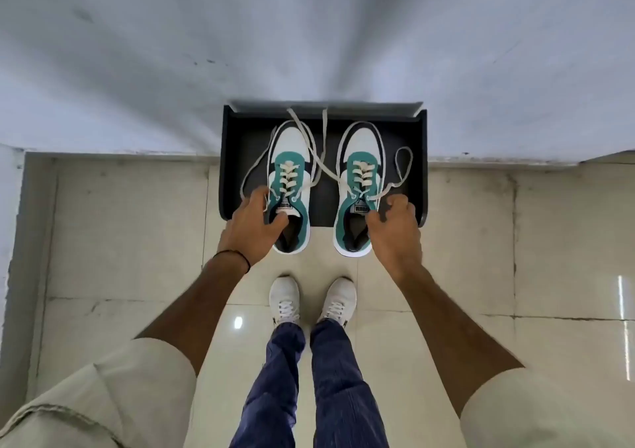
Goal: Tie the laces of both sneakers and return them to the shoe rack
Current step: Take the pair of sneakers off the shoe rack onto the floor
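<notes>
Shoe rack: black top shelf against the wall at 12 o'clock, standing on the tiled floor.
Left sneaker: on the shelf, heel overhanging toward 6 o'clock.
Right sneaker: beside it at 3 o'clock, likewise overhanging.
Laces: untied, trailing across the shelf.

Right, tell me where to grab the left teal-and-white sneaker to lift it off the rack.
Grip the left teal-and-white sneaker at its open collar beside the tongue, coming from the heel end, which overhangs the black rack toward you. The left hand already pinches there, thumb inside. Avoid the loose cream laces; they are untied and would only pull through.
</notes>
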